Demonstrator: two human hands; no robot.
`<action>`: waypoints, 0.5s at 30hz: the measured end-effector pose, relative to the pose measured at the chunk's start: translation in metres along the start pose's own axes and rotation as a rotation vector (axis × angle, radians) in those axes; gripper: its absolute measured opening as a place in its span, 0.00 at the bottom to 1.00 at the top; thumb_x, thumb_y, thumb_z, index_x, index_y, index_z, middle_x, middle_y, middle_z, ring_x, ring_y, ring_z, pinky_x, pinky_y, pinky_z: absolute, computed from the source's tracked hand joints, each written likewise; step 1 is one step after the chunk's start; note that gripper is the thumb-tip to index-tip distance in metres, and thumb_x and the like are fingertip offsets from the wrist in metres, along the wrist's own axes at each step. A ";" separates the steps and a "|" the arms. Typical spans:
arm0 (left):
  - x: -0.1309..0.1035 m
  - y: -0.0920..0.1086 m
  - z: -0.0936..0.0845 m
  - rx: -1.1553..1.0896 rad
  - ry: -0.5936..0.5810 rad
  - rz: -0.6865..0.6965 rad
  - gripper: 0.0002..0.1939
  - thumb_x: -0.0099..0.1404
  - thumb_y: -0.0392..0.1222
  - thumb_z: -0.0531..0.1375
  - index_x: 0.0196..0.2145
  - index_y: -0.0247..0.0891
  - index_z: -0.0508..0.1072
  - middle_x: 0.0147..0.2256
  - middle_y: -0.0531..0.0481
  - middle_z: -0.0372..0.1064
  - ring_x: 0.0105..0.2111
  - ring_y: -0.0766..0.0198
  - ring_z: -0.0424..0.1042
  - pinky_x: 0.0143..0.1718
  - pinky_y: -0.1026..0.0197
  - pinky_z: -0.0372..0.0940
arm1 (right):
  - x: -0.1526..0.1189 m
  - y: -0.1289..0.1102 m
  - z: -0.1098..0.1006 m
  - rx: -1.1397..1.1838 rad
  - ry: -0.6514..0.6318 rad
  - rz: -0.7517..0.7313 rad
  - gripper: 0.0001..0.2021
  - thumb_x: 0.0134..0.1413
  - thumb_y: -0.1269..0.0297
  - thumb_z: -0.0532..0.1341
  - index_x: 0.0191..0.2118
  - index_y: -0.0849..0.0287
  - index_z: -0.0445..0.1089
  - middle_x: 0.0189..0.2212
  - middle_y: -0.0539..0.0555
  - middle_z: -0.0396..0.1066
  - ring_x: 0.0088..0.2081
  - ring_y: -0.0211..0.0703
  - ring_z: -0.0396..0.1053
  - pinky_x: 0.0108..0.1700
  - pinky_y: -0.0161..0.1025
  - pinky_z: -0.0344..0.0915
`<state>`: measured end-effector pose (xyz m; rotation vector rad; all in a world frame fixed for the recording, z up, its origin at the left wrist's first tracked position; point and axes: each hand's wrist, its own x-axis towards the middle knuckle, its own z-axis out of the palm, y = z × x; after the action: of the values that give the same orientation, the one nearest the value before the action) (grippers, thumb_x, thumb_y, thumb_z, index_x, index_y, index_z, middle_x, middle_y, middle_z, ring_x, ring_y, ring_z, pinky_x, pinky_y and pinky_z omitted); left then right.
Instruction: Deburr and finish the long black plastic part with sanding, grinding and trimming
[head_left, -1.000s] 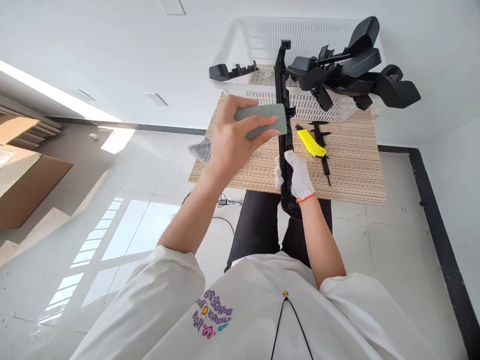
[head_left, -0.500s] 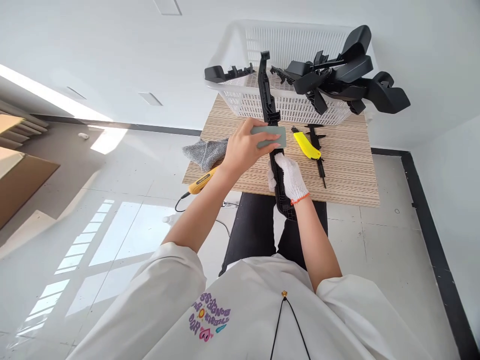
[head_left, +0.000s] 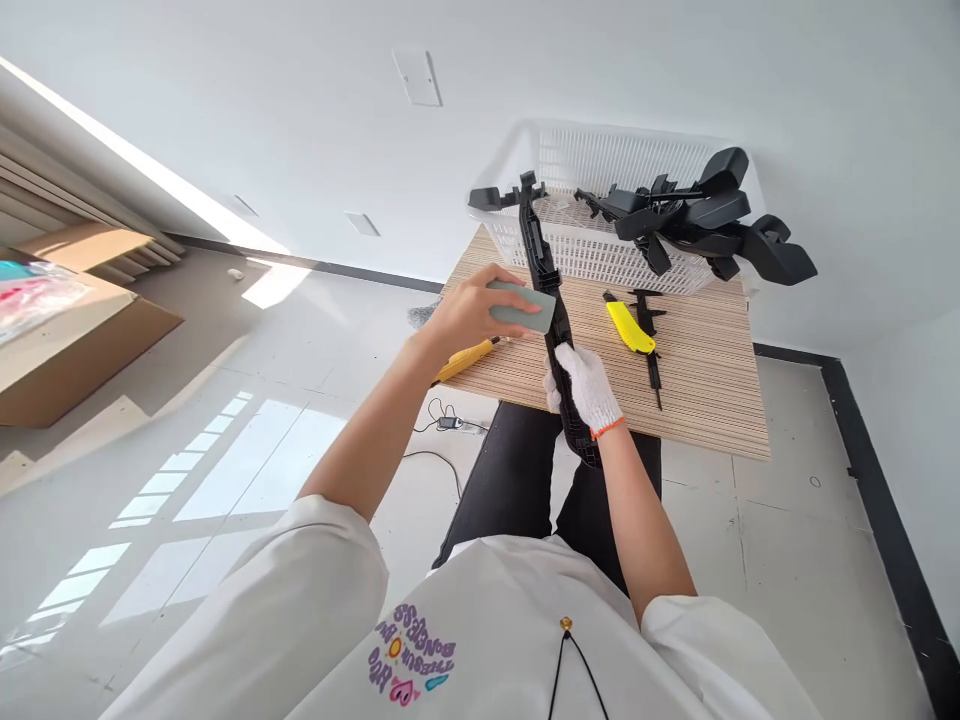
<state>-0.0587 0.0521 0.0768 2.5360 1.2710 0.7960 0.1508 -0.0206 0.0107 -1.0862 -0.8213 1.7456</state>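
Observation:
My left hand (head_left: 476,312), bare, grips a flat grey-green rectangular block (head_left: 525,308) with its fingers spread over the face. The block's right end meets or overlaps the edge of a long black plastic part (head_left: 541,250); I cannot tell if they touch. Wrapped round the lower half of that part is my right hand (head_left: 589,385), in a white knitted glove with an orange cuff. The part slants upward from my lap, its far end in front of the basket. A yellow utility knife (head_left: 630,327) and a black caliper (head_left: 651,350) lie to the right.
A white plastic basket (head_left: 592,262) at the table's back holds several black plastic parts (head_left: 690,215). On the wooden table (head_left: 712,390), a yellow corded tool (head_left: 466,360) and a grey cloth (head_left: 421,316) sit partly behind my left arm. A cardboard box (head_left: 97,350) stands far left.
The camera view has shifted, so the basket and table appear lower. Against the black part, the block has moved left and tilted. Both hands keep their hold.

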 end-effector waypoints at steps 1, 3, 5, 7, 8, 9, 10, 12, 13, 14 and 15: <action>0.001 -0.002 -0.005 0.009 -0.005 0.007 0.14 0.61 0.53 0.69 0.43 0.49 0.82 0.53 0.45 0.72 0.47 0.54 0.75 0.46 0.52 0.73 | 0.000 0.000 -0.001 -0.005 -0.007 -0.001 0.20 0.54 0.43 0.65 0.32 0.56 0.68 0.17 0.49 0.68 0.14 0.36 0.61 0.14 0.34 0.59; 0.004 -0.006 -0.016 0.038 0.005 0.016 0.15 0.61 0.54 0.69 0.44 0.49 0.82 0.52 0.45 0.72 0.47 0.53 0.75 0.47 0.51 0.73 | -0.001 0.001 -0.005 0.021 -0.006 -0.001 0.20 0.54 0.42 0.64 0.32 0.57 0.68 0.17 0.48 0.68 0.14 0.35 0.60 0.15 0.34 0.59; 0.009 -0.008 -0.029 0.060 0.057 0.015 0.19 0.61 0.55 0.69 0.49 0.50 0.80 0.51 0.45 0.72 0.48 0.53 0.74 0.48 0.49 0.72 | -0.002 0.000 -0.009 0.063 0.002 -0.008 0.21 0.54 0.41 0.64 0.32 0.57 0.68 0.18 0.48 0.67 0.14 0.35 0.60 0.15 0.33 0.59; 0.013 -0.009 -0.044 0.063 0.172 0.000 0.27 0.60 0.58 0.69 0.56 0.51 0.76 0.51 0.45 0.72 0.48 0.53 0.73 0.49 0.48 0.71 | -0.004 0.000 -0.011 0.085 0.001 -0.021 0.21 0.54 0.41 0.64 0.32 0.57 0.69 0.18 0.48 0.67 0.15 0.35 0.60 0.15 0.33 0.59; 0.015 -0.008 -0.051 0.051 0.251 -0.012 0.32 0.60 0.60 0.69 0.59 0.50 0.73 0.51 0.45 0.71 0.49 0.53 0.72 0.51 0.48 0.71 | -0.005 -0.001 -0.012 0.086 -0.004 -0.026 0.21 0.54 0.41 0.64 0.32 0.57 0.69 0.18 0.49 0.67 0.15 0.35 0.60 0.15 0.33 0.59; 0.018 -0.005 -0.058 0.024 0.334 -0.023 0.35 0.60 0.62 0.69 0.61 0.49 0.70 0.52 0.45 0.71 0.51 0.53 0.71 0.52 0.47 0.70 | -0.006 -0.001 -0.013 0.084 -0.009 -0.026 0.21 0.54 0.42 0.65 0.32 0.57 0.69 0.18 0.49 0.67 0.15 0.35 0.60 0.16 0.33 0.60; 0.021 -0.001 -0.063 -0.019 0.409 -0.032 0.37 0.60 0.65 0.68 0.62 0.48 0.69 0.53 0.45 0.71 0.52 0.53 0.70 0.53 0.48 0.70 | -0.006 0.000 -0.013 0.083 -0.016 -0.023 0.21 0.54 0.42 0.65 0.32 0.58 0.69 0.18 0.49 0.68 0.15 0.35 0.61 0.16 0.33 0.60; 0.028 0.010 -0.068 -0.142 0.477 -0.060 0.32 0.65 0.69 0.61 0.58 0.46 0.70 0.50 0.46 0.72 0.51 0.53 0.71 0.49 0.50 0.71 | -0.006 0.001 -0.013 0.090 -0.031 -0.020 0.21 0.55 0.42 0.65 0.32 0.58 0.68 0.19 0.49 0.67 0.15 0.34 0.60 0.16 0.33 0.60; 0.032 0.016 -0.067 -0.201 0.466 -0.090 0.30 0.68 0.70 0.56 0.54 0.45 0.71 0.45 0.46 0.74 0.48 0.53 0.73 0.45 0.51 0.71 | -0.005 0.001 -0.013 0.093 -0.036 -0.025 0.21 0.55 0.43 0.65 0.32 0.58 0.68 0.19 0.49 0.67 0.16 0.34 0.60 0.16 0.33 0.60; 0.038 0.021 -0.064 -0.245 0.432 -0.136 0.29 0.70 0.70 0.51 0.50 0.44 0.73 0.40 0.46 0.74 0.46 0.53 0.75 0.40 0.53 0.71 | -0.005 0.002 -0.013 0.093 -0.040 -0.033 0.21 0.55 0.43 0.65 0.32 0.58 0.68 0.19 0.48 0.67 0.16 0.34 0.60 0.16 0.33 0.60; 0.044 0.024 -0.058 -0.270 0.401 -0.187 0.29 0.71 0.70 0.49 0.45 0.43 0.73 0.34 0.46 0.72 0.42 0.53 0.76 0.36 0.54 0.70 | -0.005 0.002 -0.013 0.090 -0.043 -0.043 0.20 0.55 0.43 0.65 0.32 0.58 0.68 0.19 0.48 0.67 0.16 0.34 0.60 0.16 0.33 0.60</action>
<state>-0.0527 0.0680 0.1518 2.0760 1.3742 1.3749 0.1631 -0.0252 0.0050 -0.9680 -0.7797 1.7576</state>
